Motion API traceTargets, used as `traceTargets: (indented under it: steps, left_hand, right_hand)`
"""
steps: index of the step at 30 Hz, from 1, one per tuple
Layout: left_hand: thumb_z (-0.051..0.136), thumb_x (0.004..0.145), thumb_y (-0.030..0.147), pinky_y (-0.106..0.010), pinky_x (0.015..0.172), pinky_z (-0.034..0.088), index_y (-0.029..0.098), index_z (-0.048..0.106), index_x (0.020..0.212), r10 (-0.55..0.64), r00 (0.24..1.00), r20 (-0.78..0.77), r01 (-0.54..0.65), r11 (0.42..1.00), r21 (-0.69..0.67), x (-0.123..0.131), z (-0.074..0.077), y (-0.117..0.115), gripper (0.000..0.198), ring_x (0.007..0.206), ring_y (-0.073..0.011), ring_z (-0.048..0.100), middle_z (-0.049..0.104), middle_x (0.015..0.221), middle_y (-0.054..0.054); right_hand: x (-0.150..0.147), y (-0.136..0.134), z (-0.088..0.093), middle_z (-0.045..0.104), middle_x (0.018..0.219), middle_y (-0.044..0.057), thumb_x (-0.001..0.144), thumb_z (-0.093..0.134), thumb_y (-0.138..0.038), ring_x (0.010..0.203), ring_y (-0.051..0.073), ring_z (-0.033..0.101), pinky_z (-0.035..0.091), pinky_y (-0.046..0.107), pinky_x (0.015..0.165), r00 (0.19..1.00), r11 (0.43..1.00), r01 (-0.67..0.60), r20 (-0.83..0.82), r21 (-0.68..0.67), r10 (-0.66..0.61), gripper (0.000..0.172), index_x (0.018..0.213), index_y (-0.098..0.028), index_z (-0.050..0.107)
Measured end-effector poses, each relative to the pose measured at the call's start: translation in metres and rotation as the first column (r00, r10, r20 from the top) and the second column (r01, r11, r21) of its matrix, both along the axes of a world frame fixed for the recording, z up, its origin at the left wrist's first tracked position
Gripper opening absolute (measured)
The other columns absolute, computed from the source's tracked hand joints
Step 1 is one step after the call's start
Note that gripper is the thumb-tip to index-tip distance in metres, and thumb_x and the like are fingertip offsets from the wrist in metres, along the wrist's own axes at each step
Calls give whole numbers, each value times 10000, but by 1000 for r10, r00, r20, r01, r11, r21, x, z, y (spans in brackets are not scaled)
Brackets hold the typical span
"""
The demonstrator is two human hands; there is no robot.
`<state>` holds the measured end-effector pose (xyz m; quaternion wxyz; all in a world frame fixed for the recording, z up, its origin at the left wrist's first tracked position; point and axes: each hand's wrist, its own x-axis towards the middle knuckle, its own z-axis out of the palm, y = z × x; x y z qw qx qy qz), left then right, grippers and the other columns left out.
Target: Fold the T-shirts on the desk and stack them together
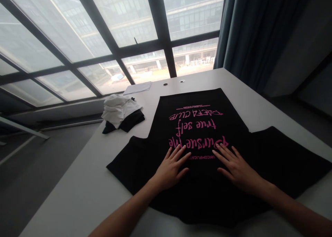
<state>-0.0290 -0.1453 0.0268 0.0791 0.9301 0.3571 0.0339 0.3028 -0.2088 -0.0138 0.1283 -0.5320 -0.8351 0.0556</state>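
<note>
Well, white bench [85, 195]: wide margin along left edge.
Black, pink-lettered cloth T-shirt [202, 181]: spread flat, sleeves outstretched.
Left hand [169, 169], right hand [234, 168]: unclenched, resting on it.

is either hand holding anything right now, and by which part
Nothing is held: the left hand and the right hand both rest open on top of the black shirt, gripping no part of it.
</note>
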Motion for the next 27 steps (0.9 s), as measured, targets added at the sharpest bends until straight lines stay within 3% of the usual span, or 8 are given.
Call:
traceTargets:
  steps: [7,11,14,16,20,27]
  left_hand:
    - [482,1034,456,-522,1253,192,363,295,1589,24,998,63,-19,996,-93,-4,16,7,593,1547,-265,180,231,1674,-16]
    - [389,1066,431,-505,1246,217,289,324,1587,223,967,122,-224,975,-6,-26,22,39,544,1541,-245,212,302,1650,-52]
    - [379,1061,445,-561,1230,208,193,329,1586,431,899,80,-438,890,123,-48,10,62,585,1542,-296,199,286,1649,-120]
    - [380,1055,465,-572,1222,212,162,333,1583,516,856,11,-512,846,147,-61,-3,71,611,1537,-313,208,269,1649,-148]
    - [346,1051,512,-549,1231,191,163,328,1587,536,843,-48,-523,838,157,-71,-23,76,639,1541,-303,197,235,1660,-144]
    - [321,1050,525,-563,1224,198,147,323,1587,530,847,-48,-516,840,168,-74,-27,78,657,1541,-311,200,239,1659,-151]
  right_hand:
    - [2,0,-3,232,1664,74,1035,396,-523,1529,295,237,222,608,1212,999,1000,11,31,3,-11,627,1605,-298,266]
    - [3,0,-5,235,1663,73,1031,400,-528,1524,305,249,222,621,1208,999,1000,9,31,2,-9,633,1607,-306,257]
    - [3,0,-6,242,1661,71,1031,404,-521,1520,313,255,224,627,1205,1000,1000,2,16,4,-2,636,1609,-312,244]
    - [3,0,-5,244,1660,69,1030,406,-520,1520,315,256,225,627,1205,1000,1000,2,8,6,-2,637,1610,-315,241]
    - [3,0,-4,235,1663,66,1031,401,-522,1520,308,257,221,619,1209,1000,1000,4,13,-2,-4,633,1609,-317,244]
    - [2,2,1,281,1651,79,1033,398,-507,1512,292,285,230,599,1213,1000,1000,8,-12,9,-7,672,1627,-298,166]
